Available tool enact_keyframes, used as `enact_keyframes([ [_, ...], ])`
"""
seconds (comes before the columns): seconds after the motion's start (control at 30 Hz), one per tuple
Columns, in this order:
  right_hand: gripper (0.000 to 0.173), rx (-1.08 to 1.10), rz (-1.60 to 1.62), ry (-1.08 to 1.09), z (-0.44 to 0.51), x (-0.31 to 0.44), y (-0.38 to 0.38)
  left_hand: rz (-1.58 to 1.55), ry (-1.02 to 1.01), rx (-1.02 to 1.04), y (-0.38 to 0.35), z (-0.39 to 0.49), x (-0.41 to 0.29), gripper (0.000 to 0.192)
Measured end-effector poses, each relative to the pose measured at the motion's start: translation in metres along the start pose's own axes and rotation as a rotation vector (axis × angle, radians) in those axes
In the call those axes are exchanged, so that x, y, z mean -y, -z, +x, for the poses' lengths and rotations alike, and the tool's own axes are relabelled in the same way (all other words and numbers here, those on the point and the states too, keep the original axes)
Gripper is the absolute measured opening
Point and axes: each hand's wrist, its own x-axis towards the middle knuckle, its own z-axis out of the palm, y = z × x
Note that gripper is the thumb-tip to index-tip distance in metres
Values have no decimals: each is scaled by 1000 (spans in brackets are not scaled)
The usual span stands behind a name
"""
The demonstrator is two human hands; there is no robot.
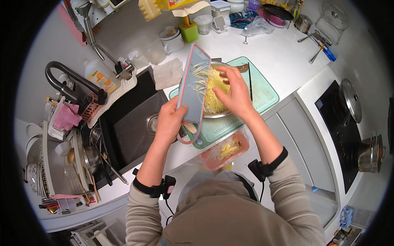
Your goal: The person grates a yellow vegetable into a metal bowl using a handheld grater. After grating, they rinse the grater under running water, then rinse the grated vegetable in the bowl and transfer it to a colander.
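My left hand (170, 118) grips the lower end of a grey grater (192, 104) with an orange rim, tilted over a metal bowl (215, 116). Pale yellow shreds (201, 73) cling to the grater's slotted face. More shreds (214, 101) fill the bowl below. My right hand (235, 92) is over the bowl, thumb and fingers apart, its fingertips at the clump of shreds beside the grater. Under the bowl lies a green cutting board (264, 89). A wooden-handled knife (241, 68) rests behind the bowl, its blade mostly hidden.
A black sink (132, 129) with a faucet (58, 75) is at the left. A pink bin (215, 161) with yellow peelings hangs below the counter's front edge. At the right is a black cooktop (335, 135) with a lidded pan. A cloth (167, 73) lies behind the sink corner.
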Motion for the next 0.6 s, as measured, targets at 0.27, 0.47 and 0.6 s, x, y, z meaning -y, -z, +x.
enact_keyframes([
  [0.27,49,63,40,-57,34,-27,-30,297,-242,71,23,19,-3,33],
  [0.47,22,1,275,-175,48,-39,-37,454,-259,115,34,34,-8,35],
  [0.6,9,-114,256,-188,52,-46,-33,464,-300,85,31,40,-7,33],
])
